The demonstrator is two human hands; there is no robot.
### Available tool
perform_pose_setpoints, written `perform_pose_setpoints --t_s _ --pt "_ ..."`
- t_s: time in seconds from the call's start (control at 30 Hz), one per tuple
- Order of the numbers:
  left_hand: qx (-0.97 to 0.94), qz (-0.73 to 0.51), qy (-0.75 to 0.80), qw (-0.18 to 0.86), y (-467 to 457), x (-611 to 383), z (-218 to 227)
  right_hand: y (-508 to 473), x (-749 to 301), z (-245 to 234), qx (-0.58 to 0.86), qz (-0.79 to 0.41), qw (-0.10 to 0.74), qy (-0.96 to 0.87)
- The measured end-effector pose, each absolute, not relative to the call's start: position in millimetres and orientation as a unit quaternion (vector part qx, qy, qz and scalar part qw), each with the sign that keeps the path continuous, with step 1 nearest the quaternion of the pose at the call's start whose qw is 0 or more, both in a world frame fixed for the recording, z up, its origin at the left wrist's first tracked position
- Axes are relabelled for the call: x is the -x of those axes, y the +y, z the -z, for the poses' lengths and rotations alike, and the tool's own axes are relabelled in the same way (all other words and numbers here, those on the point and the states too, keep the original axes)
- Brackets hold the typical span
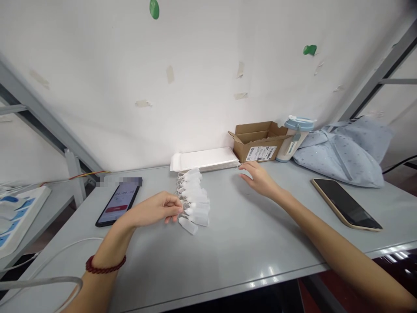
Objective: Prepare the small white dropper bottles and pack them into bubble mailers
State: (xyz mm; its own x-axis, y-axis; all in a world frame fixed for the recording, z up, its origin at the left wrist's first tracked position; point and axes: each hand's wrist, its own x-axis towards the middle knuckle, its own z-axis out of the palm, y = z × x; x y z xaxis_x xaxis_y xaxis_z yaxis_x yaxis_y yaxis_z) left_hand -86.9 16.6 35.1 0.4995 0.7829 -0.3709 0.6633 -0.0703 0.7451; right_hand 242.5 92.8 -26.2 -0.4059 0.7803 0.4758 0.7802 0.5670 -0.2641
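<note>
Several small frosted white plastic bottles with thin loops [198, 198] lie in a row, one over another, on the grey table. At the left side of this row my left hand [159, 208] is closed, thumb and fingers pinched near the loops. What the fingertips hold is too small to make out. The nearest bottle [188, 226] lies tilted just beside them. My right hand [257, 176] hovers low over the table by the right end of a stack of white padded envelopes [208, 158]. Its thumb and fingers are apart.
Behind my right hand stand an open cardboard box [260, 148], a cup with a blue lid [296, 139] and a pale blue bag [339, 152]. A phone [347, 204] lies at the right. Another phone showing a timer [119, 202] and a white cable [65, 250] are at the left.
</note>
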Motion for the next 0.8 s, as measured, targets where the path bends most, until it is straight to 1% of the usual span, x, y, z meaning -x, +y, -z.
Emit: perform_pose_setpoints --t_s 0.23,0.37,0.53,0.8 --pt "-0.728 -0.046 0.502 0.464 18.5 85.3 -31.1 110.3 -263.8 32.6 0.569 0.055 0.182 -0.8" --pt "-0.735 -0.043 0.503 0.453 19.0 87.5 -30.2 115.6 -268.8 39.4 0.586 0.054 0.158 -0.793" --pt "-0.719 -0.073 0.531 0.443 19.3 89.0 -29.3 118.0 -270.8 47.6 0.599 0.053 0.128 -0.788" --pt "-0.704 -0.083 0.569 0.416 17.3 84.2 -30.0 126.3 -276.3 55.2 0.621 0.072 0.119 -0.771"
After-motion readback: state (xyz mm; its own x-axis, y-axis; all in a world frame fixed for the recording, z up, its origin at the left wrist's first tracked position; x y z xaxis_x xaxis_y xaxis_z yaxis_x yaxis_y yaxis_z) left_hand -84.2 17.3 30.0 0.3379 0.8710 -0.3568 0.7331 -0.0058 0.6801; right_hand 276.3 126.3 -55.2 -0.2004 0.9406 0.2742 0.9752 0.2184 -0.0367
